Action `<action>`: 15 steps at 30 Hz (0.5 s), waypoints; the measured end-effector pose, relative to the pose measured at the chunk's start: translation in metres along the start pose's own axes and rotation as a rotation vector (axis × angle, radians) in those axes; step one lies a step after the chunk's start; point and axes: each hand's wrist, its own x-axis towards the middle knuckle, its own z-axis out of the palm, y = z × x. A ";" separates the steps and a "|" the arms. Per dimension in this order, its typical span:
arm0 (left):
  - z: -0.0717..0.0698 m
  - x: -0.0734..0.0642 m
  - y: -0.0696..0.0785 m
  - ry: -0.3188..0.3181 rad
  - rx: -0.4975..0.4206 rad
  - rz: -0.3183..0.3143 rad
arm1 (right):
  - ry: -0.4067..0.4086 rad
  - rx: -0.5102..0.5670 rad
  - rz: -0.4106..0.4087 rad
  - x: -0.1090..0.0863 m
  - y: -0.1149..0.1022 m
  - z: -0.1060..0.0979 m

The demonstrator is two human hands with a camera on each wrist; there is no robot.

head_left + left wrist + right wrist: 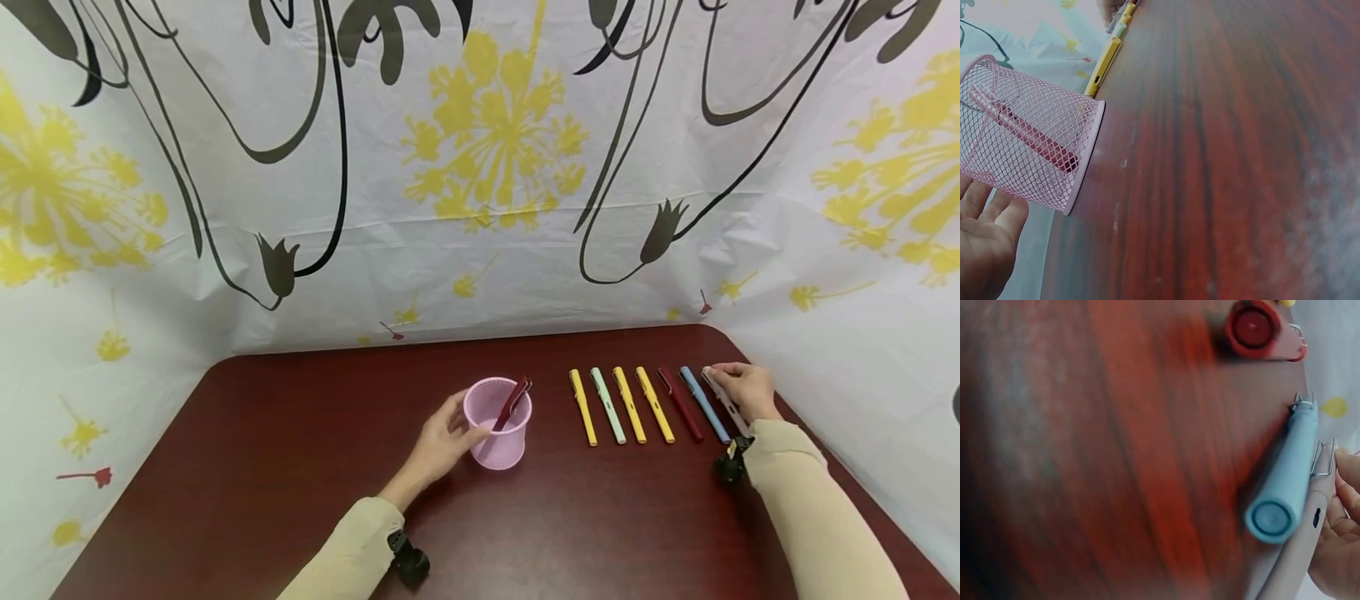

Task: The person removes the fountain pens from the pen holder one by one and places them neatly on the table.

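Note:
A pink mesh pen cup (498, 450) stands upright on the table, with a dark red pen (512, 403) leaning inside it. My left hand (438, 442) holds the cup by its left side, thumb at the front and fingers round the back. In the left wrist view, the fingers lie against the mesh (1035, 137). Over on the right, my right hand (746, 389) pinches the clip end of a pale greyish-pink pen (726, 402). That pen is the rightmost of the row, close beside a blue pen (705, 404); the right wrist view shows its metal clip at the fingertips.
Left of the blue pen lie a dark red pen (681, 406), several yellow pens (630, 406) and a pale green pen (608, 406), roughly parallel. The dark reddish-brown table (300, 467) ends at a white patterned cloth (360, 275) behind and at both sides.

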 end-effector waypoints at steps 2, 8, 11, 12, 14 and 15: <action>0.000 -0.001 -0.002 -0.002 -0.003 0.000 | 0.016 -0.033 0.004 -0.001 0.001 0.002; 0.000 -0.001 -0.004 -0.003 -0.030 -0.004 | 0.006 -0.071 0.045 0.001 -0.002 0.005; -0.001 0.000 -0.004 -0.003 -0.041 0.001 | 0.025 -0.073 0.071 0.003 -0.004 0.007; -0.001 0.001 -0.005 -0.002 -0.044 0.002 | 0.032 -0.071 0.082 0.003 -0.004 0.008; 0.000 0.001 -0.005 -0.001 -0.051 0.003 | 0.050 -0.075 0.090 0.003 -0.005 0.010; 0.000 0.001 -0.005 -0.001 -0.052 0.006 | 0.054 -0.072 0.100 0.003 -0.006 0.011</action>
